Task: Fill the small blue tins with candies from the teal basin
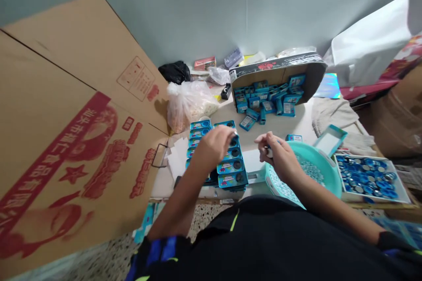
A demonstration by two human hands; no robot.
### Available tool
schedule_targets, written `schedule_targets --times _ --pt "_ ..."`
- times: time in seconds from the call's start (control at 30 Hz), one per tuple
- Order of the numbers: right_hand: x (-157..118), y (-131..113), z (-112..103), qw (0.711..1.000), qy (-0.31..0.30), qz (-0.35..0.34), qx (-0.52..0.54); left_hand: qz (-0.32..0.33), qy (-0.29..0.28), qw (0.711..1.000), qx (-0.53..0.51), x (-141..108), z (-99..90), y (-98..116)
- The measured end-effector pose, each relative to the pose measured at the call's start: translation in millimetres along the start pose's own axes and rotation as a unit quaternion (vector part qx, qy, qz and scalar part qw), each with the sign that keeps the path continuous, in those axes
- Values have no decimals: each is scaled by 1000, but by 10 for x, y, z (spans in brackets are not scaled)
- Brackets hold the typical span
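Note:
My left hand (216, 145) is closed over the rows of blue boxes (231, 166), its fingertips pinching a small shiny round piece (234, 134). These boxes have round dark openings and stand in two columns. My right hand (275, 151) has its fingers curled around a small white and blue item (269, 153), partly hidden, above the left rim of a turquoise basin (335, 180). Small pale blue pieces (310, 170) fill the basin. To its right, a white tray (400, 186) holds blue and silver round pieces (365, 175).
An open carton (311, 63) with many small blue boxes (268, 106) lies at the back. A large cardboard box (132, 109) rises on the left beside a clear plastic bag (189, 103). An open blue lid (330, 139) leans near the basin; grey cloths (332, 114) lie behind it.

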State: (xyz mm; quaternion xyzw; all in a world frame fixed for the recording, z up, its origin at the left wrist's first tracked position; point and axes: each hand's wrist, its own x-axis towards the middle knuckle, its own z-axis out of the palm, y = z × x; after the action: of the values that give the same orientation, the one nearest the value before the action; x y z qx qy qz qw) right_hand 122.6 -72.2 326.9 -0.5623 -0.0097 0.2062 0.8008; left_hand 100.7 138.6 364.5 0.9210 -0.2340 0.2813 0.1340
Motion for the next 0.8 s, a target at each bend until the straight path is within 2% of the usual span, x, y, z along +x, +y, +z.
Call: schedule_targets --times 0.1,0.17,0.27,0.33,0.47,0.57,0.63,0.7,0.8 --pt "-37 66 -288 999 11 -20 -42 -137 -90 986 -25 296 29 -317" --pt "-89 150 -495 997 24 -30 -70 -193 -176 964 -50 485 84 -505" --pt "-150 299 -794 993 51 -25 -102 -245 -324 909 -95 697 206 -694" --pt "-157 380 -979 989 65 -23 -132 -268 -399 872 -89 801 283 -767" --pt "-108 433 -1307 973 108 -40 -202 -266 -466 843 -26 1033 398 -852" --pt "-83 421 -1471 959 162 -70 -223 -247 -583 774 -25 1259 491 -882" --pt "-87 434 -1517 953 180 -83 -229 -234 -637 735 3 1395 564 -883" --pt "-110 475 -1513 953 185 -84 -226 -231 -652 721 41 1489 633 -875" --pt "-175 552 -1458 950 183 -78 -241 -224 -656 717 76 1534 701 -870"
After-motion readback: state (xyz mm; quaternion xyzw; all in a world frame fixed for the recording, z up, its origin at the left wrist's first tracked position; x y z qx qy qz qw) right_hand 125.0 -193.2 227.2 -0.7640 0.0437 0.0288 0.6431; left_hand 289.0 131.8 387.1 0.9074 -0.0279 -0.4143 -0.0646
